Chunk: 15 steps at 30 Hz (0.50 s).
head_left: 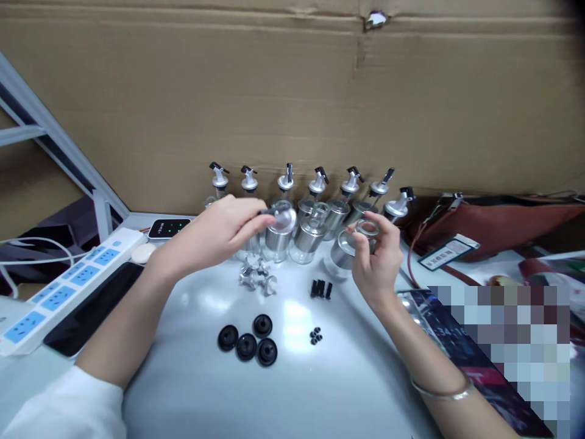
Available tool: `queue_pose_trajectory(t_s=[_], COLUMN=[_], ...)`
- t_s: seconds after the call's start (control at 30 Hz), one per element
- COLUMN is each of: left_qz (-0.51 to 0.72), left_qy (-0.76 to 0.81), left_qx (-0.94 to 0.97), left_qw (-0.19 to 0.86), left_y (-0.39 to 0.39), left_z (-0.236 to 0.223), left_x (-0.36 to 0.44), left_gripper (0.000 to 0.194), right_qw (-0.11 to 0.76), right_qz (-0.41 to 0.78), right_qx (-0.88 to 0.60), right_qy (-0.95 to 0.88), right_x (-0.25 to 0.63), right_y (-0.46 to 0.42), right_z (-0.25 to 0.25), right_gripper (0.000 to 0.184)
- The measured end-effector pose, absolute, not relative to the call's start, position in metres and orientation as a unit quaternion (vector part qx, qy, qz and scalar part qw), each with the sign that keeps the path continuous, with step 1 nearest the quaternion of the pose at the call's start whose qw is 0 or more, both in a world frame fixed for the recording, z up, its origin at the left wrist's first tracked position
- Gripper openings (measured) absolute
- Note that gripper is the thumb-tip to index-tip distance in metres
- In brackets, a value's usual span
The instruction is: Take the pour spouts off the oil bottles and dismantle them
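My left hand (228,227) is closed on a silver pourer spout (286,219) with a dark part at its near end, held above the table. My right hand (378,259) grips a glass bottle (342,251) with a steel sleeve by its neck. The bottle tilts, and its open mouth shows between the thumb and fingers. Behind my hands stands a row of similar bottles, several topped with silver spouts and black levers (320,174). An uncapped bottle (308,241) stands between my hands. Below lie silver spout pieces (258,278), black levers (322,289), black round caps (247,346) and tiny black parts (315,335).
On the left lie a white power strip (68,292), a black phone (94,311) and a small black device (169,228). At the right are a brown bag (507,231) with a tag and a dark printed sheet (466,353). A cardboard wall (274,97) closes the back.
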<state>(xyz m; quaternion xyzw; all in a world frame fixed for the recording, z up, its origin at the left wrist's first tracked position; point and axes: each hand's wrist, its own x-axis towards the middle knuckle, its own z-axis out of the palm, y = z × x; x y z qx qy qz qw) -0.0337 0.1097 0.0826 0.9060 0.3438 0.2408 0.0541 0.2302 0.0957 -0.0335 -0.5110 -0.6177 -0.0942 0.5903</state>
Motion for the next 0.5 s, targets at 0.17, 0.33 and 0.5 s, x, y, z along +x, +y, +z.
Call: queue_pose_trajectory(t_s=[0.17, 0.33, 0.5], left_qz=[0.022, -0.01, -0.036], left_qy=[0.366, 0.356, 0.346], left_qx=[0.92, 0.922, 0.923], left_qw=[0.137, 0.151, 0.164], left_y=[0.11, 0.11, 0.108], left_z=[0.075, 0.07, 0.067], left_x=[-0.03, -0.032, -0.03], left_gripper=[0.043, 0.042, 0.039], right_qw=[0.603, 0.588, 0.577], right_qz=[-0.052, -0.077, -0.144], right_qx=[-0.526, -0.528, -0.497], right_qy=[-0.598, -0.608, -0.632], right_x=[0.235, 0.235, 0.236], right_y=[0.106, 0.124, 0.133], right_z=[-0.046, -0.047, -0.042], right_gripper=[0.029, 0.028, 0.027])
